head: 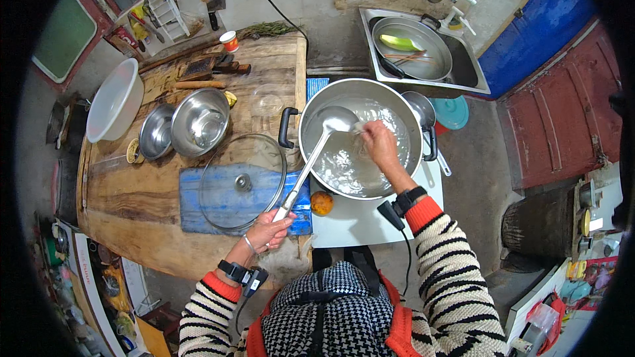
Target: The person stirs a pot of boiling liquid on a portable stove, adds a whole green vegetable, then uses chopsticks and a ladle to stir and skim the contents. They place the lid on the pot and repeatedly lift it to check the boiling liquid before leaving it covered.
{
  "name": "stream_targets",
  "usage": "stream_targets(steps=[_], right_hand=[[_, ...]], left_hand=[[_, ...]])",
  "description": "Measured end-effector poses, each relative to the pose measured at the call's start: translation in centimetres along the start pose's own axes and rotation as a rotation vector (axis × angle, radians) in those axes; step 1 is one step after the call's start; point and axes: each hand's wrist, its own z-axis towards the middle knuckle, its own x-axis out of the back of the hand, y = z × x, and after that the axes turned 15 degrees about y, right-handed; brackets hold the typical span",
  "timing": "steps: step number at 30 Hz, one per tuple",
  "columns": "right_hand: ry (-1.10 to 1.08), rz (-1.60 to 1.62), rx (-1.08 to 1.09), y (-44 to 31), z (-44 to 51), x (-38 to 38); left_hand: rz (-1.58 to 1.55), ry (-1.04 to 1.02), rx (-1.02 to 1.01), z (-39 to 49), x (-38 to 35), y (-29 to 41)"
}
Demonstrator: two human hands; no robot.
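Observation:
My left hand (271, 230) grips the white end of the handle of a large metal ladle (302, 173). The round ladle bowl (335, 116) is held over a big two-handled pot (317, 91) with water (342, 161) in it. At the bowl's right edge, my right hand (381, 144) pinches a small pale piece (358, 127), mostly hidden by the fingers. What that piece is made of cannot be told. A glass lid (243, 182) lies left of the pot, partly over a blue board (191, 203). An orange-brown round fruit (322, 203) sits just below the pot.
Two steel bowls (201, 121) and a white plastic basin (115, 104) stand on the wooden table (129, 238). Behind the pot, a sink (478, 77) holds a wide pan (441, 72) with a green vegetable piece (399, 42). A lidded turquoise bucket (451, 111) is on the right.

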Motion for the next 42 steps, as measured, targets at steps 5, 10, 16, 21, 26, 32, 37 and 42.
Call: stream_targets(steps=[5,10,16,21,26,32,37,42], right_hand=[[-0.028,-0.130,-0.180,4.2,0.6,1.2],[-0.037,0.104,-0.200,3.6,1.6,3.7],[-0.270,0.272,-0.412,-0.2,1.1,3.1],[-0.214,0.304,-0.636,-0.1,0.8,1.7],[-0.143,0.522,-0.878,1.2,0.4,1.1],[0.047,0.904,-1.137,1.8,0.0,1.1],[-0.133,1.042,-1.232,-0.4,-0.7,1.2],[-0.393,1.054,-1.094,-4.2,-1.5,2.0]], left_hand=[[0.143,-0.014,0.050,-0.8,0.5,-1.0],[0.226,0.024,-0.037,0.0,-0.4,-0.6],[0.596,0.113,-0.381,0.6,-1.3,0.4],[0.786,0.065,-0.675,0.6,-1.1,1.4],[0.398,-0.077,-0.416,0.7,-1.7,1.4],[0.049,-0.146,-0.033,0.4,-1.9,1.6],[0.163,-0.082,-0.193,0.6,-3.1,1.9],[0.134,0.035,-0.281,0.7,-4.9,2.4]])
